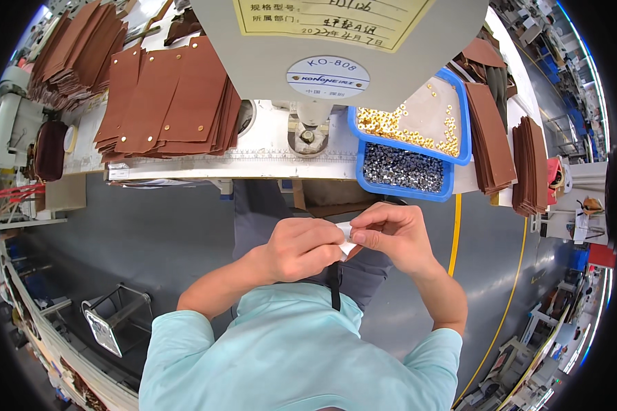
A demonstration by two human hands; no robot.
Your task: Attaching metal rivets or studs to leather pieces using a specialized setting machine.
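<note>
Both hands meet above the person's lap, below the workbench edge: the left hand (300, 248) and right hand (389, 234) pinch a small white scrap of paper or tape (346, 236) between closed fingertips. Beyond them sit two blue plastic trays (463, 123) of metal rivets and fanned brown leather pieces (171, 103).

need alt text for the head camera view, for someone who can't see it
Seen from above, a person's left hand and right hand pinch a small white piece together over their lap. Ahead, a workbench holds a grey press machine, stacked brown leather pieces and blue trays of gold and silver rivets.
</note>
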